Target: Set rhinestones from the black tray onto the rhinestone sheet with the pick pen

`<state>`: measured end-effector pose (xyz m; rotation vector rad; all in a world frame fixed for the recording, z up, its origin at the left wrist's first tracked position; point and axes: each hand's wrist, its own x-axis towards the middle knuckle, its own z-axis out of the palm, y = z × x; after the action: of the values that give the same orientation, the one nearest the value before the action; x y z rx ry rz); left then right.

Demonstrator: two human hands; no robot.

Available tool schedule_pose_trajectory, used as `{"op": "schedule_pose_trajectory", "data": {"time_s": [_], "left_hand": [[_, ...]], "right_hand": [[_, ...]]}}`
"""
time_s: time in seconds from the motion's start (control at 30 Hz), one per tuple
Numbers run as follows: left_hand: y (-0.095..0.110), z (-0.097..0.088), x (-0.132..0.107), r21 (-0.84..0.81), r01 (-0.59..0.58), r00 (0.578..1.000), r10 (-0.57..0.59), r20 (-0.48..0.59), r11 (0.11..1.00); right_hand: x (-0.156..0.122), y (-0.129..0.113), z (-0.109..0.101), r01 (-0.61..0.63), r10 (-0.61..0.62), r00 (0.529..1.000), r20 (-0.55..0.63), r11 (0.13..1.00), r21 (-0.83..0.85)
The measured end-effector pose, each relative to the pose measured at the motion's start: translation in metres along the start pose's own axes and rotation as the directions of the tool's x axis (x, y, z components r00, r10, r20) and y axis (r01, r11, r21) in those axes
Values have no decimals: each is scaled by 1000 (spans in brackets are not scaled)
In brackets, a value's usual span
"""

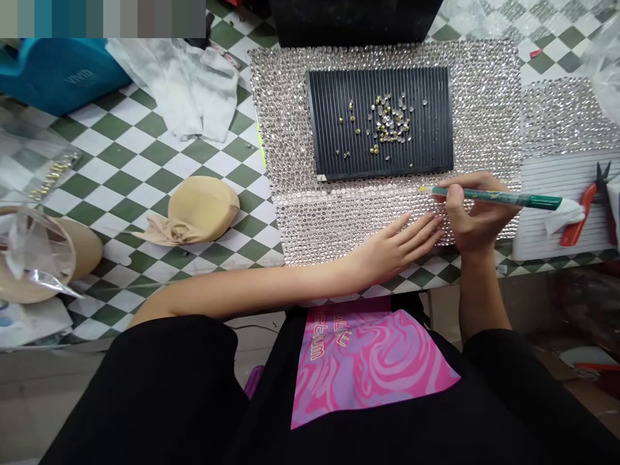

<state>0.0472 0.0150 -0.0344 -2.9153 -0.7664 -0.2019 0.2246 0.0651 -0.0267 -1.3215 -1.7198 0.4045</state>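
Looking down: I see the bench with its green and white squares, and my work sits on it.
Sparkly sheet: the big rhinestone sheet lies flat on the bench, covered in shiny dots, right in front of me.
Black tray: the ridged tray rests on top of the sheet, with loose little stones scattered near its middle.
Left hand: my left hand lies flat and open on the near edge of the sheet, fingers stretched out, holding nothing.
Right hand: my right hand is closed around the green picker pen, held like a pencil.
Pen tip: it points left, just below the near edge of the tray and over the sheet.
Doing it well: I think I should press the sheet flat with the left hand so it does not slide, and touch each stone softly from straight above.
Other things: a tan cap sits to the left, red cutters to the right.
Writing: the blue box has pale letters too blurry to read; the pink print on my shirt has letters I cannot make out.
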Motion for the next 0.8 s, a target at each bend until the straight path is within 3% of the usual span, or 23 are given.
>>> {"op": "schedule_pose_trajectory", "data": {"time_s": [0.1, 0.37, 0.57, 0.8], "left_hand": [[0, 1, 0, -3, 2, 1000, -2, 0, 1000], [0, -1, 0, -22, 13, 1000, -13, 4, 1000], [0, -1, 1, -31, 8, 1000, -8, 7, 999], [1, 2, 1, -25, 20, 999, -21, -28, 999]], "right_hand": [[-2, 1, 0, -6, 6, 1000, 14, 1000, -8], [19, -9, 7, -8, 32, 990, -138, 985, 174], [57, -1, 26, -11, 8, 1000, 15, 979, 202], [65, 6, 38, -26, 7, 995, 102, 983, 184]]}}
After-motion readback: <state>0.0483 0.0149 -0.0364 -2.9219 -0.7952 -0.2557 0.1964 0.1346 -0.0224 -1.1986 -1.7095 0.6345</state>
